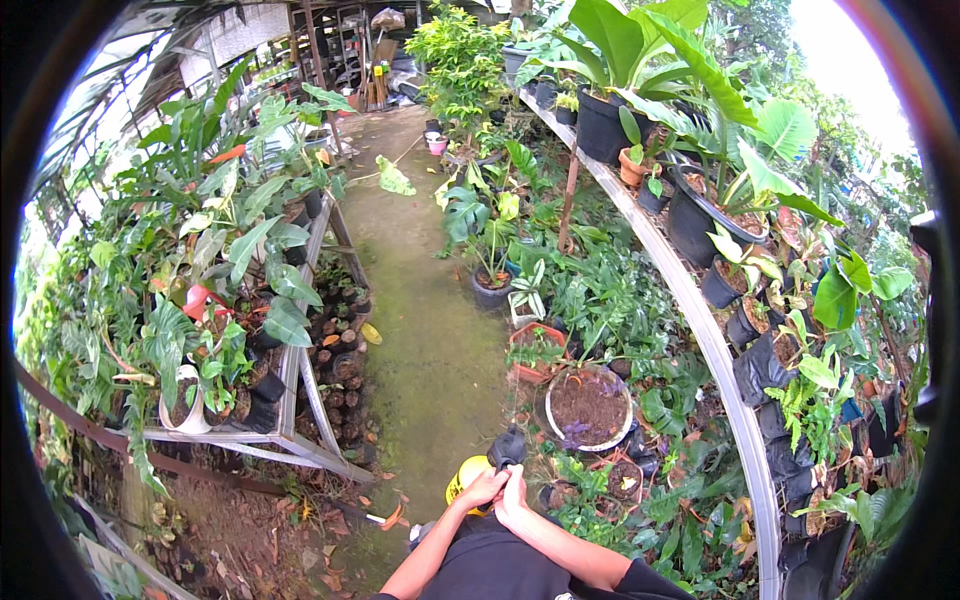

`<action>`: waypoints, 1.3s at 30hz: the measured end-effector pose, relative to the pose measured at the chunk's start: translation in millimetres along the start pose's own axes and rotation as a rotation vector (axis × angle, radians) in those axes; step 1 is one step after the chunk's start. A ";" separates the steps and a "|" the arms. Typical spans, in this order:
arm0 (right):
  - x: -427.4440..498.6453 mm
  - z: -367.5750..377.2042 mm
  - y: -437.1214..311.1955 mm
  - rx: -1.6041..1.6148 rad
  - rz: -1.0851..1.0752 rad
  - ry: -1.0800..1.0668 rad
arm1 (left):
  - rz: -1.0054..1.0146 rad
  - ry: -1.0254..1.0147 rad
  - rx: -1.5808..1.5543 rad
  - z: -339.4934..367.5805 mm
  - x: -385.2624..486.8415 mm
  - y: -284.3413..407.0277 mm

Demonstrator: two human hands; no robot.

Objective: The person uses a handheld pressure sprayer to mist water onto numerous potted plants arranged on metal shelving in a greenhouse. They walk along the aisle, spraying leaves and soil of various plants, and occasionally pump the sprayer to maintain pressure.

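Observation:
My left hand [485, 487] and my right hand [512, 492] meet close in front of my body, low in the view. Both are closed around the near end of a black object [508, 447] with a rounded, bulky far end. Its exact kind is unclear, since the fingers cover part of it. Just beyond my left hand is a yellow container [463, 475] with dark markings, partly hidden by the hands and forearm. I cannot tell whether the container and the black object are joined.
A mossy concrete path [420, 337] runs ahead. On the left, a metal-framed bench [289, 375] holds potted plants. A long metal shelf edge [697, 322] curves along the right under black pots. Beside the path sit a round soil-filled pot [589, 409] and an orange planter [536, 345].

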State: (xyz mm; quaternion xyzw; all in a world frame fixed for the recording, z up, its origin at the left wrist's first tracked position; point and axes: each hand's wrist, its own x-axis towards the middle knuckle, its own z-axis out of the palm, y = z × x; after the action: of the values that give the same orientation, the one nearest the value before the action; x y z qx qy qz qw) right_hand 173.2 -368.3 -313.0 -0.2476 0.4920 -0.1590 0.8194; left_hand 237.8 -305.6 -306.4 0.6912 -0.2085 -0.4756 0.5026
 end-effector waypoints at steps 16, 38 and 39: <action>6.1 -6.4 -14.3 -0.082 0.006 -0.055 | 0.031 0.085 -0.133 15.3 2.2 4.3; -16.9 38.6 15.1 -0.741 0.074 -0.565 | 0.000 0.861 -0.305 7.8 -61.4 -21.0; -16.5 38.3 15.7 -0.737 0.055 -0.584 | -0.027 0.851 -0.287 6.6 -61.8 -22.4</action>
State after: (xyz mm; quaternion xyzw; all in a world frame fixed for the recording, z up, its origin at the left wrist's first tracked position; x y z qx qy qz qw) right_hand 199.7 -337.5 -294.7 -0.5432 0.2707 0.1242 0.7850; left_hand 199.3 -252.4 -299.0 0.7511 0.0939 -0.1795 0.6283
